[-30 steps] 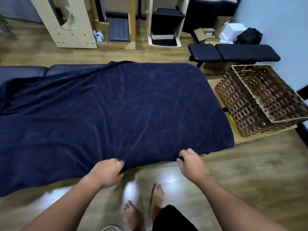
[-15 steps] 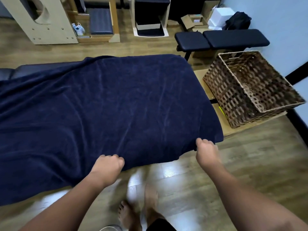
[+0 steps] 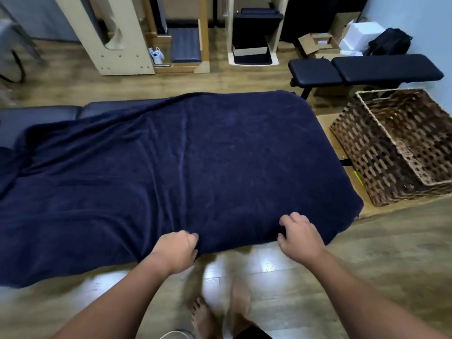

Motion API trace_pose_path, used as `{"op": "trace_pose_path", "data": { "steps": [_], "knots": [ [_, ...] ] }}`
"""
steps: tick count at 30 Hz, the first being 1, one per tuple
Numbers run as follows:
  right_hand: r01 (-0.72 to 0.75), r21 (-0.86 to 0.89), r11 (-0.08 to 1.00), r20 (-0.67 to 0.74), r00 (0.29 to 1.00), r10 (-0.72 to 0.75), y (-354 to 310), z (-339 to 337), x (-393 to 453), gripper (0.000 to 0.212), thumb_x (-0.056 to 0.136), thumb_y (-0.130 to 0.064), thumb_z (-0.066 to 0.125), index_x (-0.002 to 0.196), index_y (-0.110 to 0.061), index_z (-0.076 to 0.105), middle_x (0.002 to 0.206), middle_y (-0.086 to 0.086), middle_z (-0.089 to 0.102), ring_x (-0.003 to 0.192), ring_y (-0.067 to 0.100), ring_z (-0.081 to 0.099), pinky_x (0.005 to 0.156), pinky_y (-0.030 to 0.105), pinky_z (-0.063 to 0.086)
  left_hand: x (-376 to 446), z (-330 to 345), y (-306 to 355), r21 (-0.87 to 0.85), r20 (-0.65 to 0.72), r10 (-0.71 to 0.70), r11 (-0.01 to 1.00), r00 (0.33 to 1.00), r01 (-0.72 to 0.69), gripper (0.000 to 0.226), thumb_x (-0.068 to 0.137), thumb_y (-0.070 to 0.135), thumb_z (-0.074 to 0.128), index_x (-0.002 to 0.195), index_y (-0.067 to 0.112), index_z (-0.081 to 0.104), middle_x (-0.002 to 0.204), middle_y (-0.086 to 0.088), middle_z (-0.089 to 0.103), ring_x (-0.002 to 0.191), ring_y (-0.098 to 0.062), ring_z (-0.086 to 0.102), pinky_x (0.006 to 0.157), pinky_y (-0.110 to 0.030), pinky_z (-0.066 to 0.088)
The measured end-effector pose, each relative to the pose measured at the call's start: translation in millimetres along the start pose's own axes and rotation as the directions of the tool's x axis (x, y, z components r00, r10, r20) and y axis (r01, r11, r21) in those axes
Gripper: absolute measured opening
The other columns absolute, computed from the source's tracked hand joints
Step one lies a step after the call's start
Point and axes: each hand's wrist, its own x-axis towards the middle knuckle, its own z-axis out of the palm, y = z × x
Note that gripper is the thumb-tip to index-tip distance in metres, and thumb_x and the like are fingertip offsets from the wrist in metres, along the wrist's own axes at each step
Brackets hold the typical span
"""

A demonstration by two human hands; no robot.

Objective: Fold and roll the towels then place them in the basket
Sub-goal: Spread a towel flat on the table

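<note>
Navy towel (image 3: 171, 172) spread flat over padded table (image 3: 44, 116), left hand (image 3: 175, 252) fingers curled gripping towel's near edge, right hand (image 3: 299, 237) fingers curled pinching same edge, wicker basket (image 3: 381, 152) just beside table's right end

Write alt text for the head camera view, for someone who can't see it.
A person's left hand and right hand grip the near edge of a navy towel spread flat over a padded table. A woven basket with nothing visible inside sits at the right, a black bench behind it.
</note>
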Motion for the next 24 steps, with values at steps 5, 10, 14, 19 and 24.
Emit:
{"op": "trace_pose_path", "data": {
  "steps": [5,10,14,19,24],
  "knots": [
    [0.306,-0.038,0.951,0.045,0.951,-0.304,-87.0,1.7,23.0,0.033,0.093,-0.036,0.053,0.123,-0.025,0.057,0.120,-0.003,0.052,0.111,0.023,0.048,0.091,0.038,0.045,-23.6,-8.0,-23.1,0.009,-0.036,-0.121,0.993,0.992,0.121,0.019,0.099,0.029,0.043,0.107,0.016,0.053,0.117,-0.005,0.062,0.105,-0.031,0.064,0.076,-0.038,0.046],
    [0.554,-0.024,0.832,0.104,0.829,-0.549,-175.9,12.1,29.3,0.033,0.095,-0.034,0.051,0.126,-0.024,0.057,0.124,-0.003,0.051,0.114,0.024,0.046,0.094,0.037,0.042,-66.1,1.3,-70.1,0.012,-0.065,-0.341,0.940,0.938,0.342,0.027,0.094,0.023,0.047,0.119,0.016,0.053,0.123,-0.006,0.058,0.112,-0.030,0.059,0.084,-0.039,0.047],
    [0.692,-0.048,0.720,0.143,0.718,-0.681,-243.0,18.2,22.2,0.032,0.097,-0.035,0.051,0.125,-0.022,0.057,0.122,-0.002,0.053,0.115,0.025,0.046,0.095,0.039,0.042,-106.7,16.2,-119.3,0.026,-0.055,-0.526,0.849,0.848,0.528,0.042,0.087,0.012,0.053,0.128,0.015,0.045,0.127,-0.006,0.049,0.117,-0.028,0.052,0.080,-0.037,0.042],
    [0.747,-0.180,0.640,0.171,0.664,-0.728,-314.5,33.0,14.9,0.025,0.070,-0.043,0.083,0.079,-0.027,0.067,0.077,-0.008,0.058,0.077,0.021,0.056,0.065,0.035,0.041,-130.9,39.0,-178.3,0.061,-0.068,-0.616,0.782,0.784,0.620,0.048,0.083,0.006,0.056,0.127,0.015,0.042,0.125,-0.005,0.045,0.112,-0.026,0.049,0.083,-0.038,0.038],
    [0.644,-0.236,0.728,0.140,0.764,-0.630,-378.8,51.2,16.3,0.043,0.052,-0.054,0.091,0.070,-0.026,0.063,0.066,-0.007,0.053,0.064,0.021,0.053,0.059,0.036,0.040,-128.0,47.9,-230.0,0.133,-0.108,-0.375,0.912,0.921,0.388,0.040,0.085,0.000,0.053,0.121,0.016,0.051,0.122,-0.003,0.049,0.112,-0.025,0.050,0.090,-0.040,0.033]
  ]
}}
